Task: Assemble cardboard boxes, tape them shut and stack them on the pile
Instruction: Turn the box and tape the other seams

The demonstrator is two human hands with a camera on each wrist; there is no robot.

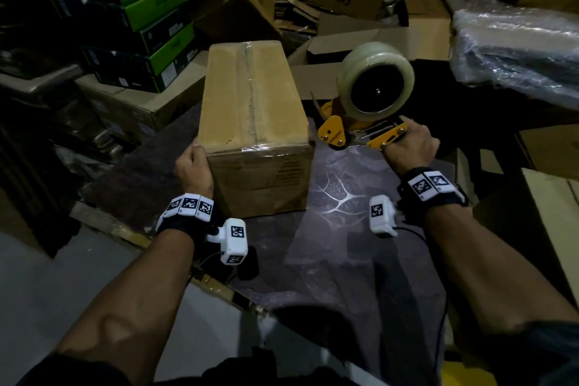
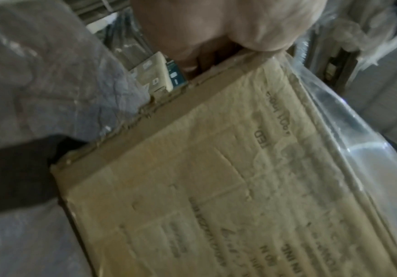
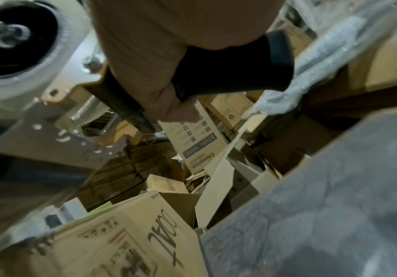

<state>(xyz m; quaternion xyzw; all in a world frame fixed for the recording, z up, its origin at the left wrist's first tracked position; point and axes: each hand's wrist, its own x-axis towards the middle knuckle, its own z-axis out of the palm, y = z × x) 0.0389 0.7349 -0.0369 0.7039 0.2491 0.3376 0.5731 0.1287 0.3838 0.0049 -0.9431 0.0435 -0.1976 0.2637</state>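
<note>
Gripping taped brown cardboard box [image 1: 253,110], left hand [image 1: 193,166]; right hand [image 1: 410,142], yellow tape dispenser [image 1: 360,122].

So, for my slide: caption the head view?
Left hand holds taped cardboard box; right hand grips tape dispenser.

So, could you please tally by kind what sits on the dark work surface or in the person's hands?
Taped brown cardboard box: 1, gripped by left hand
Yellow tape dispenser with clear roll: 1, held by right hand
Total: 2
</note>
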